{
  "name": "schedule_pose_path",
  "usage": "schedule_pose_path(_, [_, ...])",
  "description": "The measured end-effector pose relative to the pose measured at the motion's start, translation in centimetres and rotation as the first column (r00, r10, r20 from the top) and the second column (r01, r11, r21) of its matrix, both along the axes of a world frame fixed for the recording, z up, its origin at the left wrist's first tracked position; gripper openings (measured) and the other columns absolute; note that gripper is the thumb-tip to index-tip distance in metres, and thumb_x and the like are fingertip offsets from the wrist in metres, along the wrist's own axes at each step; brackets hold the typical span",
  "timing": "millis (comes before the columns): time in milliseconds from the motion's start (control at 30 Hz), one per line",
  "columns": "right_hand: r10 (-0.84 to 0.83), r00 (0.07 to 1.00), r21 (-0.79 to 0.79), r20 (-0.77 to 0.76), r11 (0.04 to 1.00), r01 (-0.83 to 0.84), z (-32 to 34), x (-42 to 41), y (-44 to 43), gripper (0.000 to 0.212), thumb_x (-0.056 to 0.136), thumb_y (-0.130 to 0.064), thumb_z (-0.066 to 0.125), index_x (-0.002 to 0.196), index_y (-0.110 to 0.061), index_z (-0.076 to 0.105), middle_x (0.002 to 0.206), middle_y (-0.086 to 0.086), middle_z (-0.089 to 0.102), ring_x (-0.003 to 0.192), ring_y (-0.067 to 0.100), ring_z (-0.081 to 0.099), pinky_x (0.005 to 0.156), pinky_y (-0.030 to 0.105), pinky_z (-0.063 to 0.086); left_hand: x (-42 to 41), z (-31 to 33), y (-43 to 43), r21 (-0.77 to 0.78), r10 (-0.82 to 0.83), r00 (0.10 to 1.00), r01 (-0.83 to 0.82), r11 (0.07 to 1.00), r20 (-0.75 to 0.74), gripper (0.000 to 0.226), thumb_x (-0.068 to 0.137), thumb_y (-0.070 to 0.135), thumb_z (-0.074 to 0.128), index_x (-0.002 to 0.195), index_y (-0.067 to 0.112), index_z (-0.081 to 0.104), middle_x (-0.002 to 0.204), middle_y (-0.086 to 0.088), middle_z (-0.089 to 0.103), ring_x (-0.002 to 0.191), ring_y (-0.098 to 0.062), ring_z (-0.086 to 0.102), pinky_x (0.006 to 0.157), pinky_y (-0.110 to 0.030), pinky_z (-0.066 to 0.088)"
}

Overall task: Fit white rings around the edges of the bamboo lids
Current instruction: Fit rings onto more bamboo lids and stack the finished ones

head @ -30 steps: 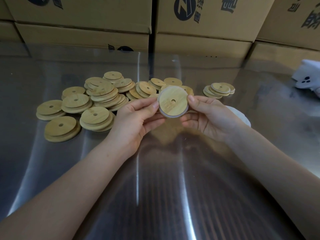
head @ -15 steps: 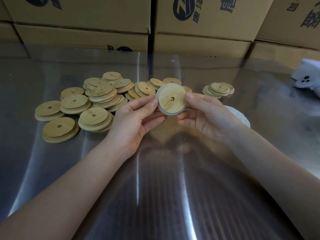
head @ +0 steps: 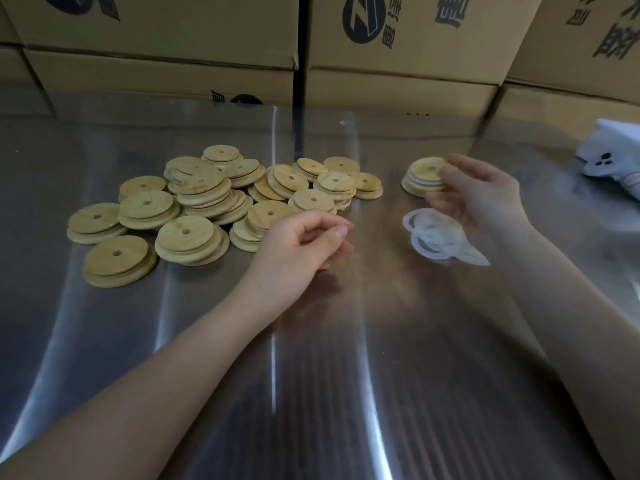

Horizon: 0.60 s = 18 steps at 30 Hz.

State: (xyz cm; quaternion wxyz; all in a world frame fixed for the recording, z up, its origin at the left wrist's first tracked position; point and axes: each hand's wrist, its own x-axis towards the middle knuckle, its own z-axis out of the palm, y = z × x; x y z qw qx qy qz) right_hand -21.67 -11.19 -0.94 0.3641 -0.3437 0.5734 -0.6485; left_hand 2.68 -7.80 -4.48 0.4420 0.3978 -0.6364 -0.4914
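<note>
R hand (head: 485, 192) pinches top lid (head: 424, 167) of stack (head: 417, 187) — L hand (head: 301, 244) loosely curled, empty.

Matt bamboo lids (head: 186, 233), translucent white rings (head: 433, 233), glossy metal table (head: 311, 375)

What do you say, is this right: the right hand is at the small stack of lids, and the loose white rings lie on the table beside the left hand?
Not quite. The head view shows the loose white rings lying on the table beside the right hand, not the left hand, which is over by the big pile. The rest holds: the right hand is at the small stack of lids.
</note>
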Motion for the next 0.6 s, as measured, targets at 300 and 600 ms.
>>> schedule_pose_path(300, [-0.17, 0.809, 0.067, -0.562, 0.966, 0.25, -1.4, -2.9, -1.6, 0.009, 0.082, -0.032, 0.074, 0.091, -0.033, 0.072, 0.098, 0.001, 0.071, 0.065, 0.011, 0.06, 0.064, 0.029, 0.055, 0.2, -0.4, -0.4, -0.028, -0.012, 0.999, 0.013, 1.0, 0.035, 0.018, 0.097, 0.012, 0.056, 0.098, 0.022, 0.071, 0.082, -0.002, 0.075, 0.079, -0.012, 0.071, 0.074, -0.026, 0.058])
schedule_pose_path(600, [-0.014, 0.691, 0.134, -0.722, 0.978, 0.159, -1.7, -2.5, -1.7, 0.035, 0.075, -0.035, 0.078, 0.109, -0.033, 0.069, 0.094, -0.005, 0.066, 0.08, 0.006, 0.059, 0.062, 0.017, 0.039, 0.2, -0.4, -0.4, -0.033, -0.015, 0.998, 0.017, 0.999, 0.062, 0.02, 0.098, 0.01, 0.055, 0.097, 0.021, 0.071, 0.082, -0.001, 0.075, 0.08, -0.013, 0.071, 0.074, -0.023, 0.058])
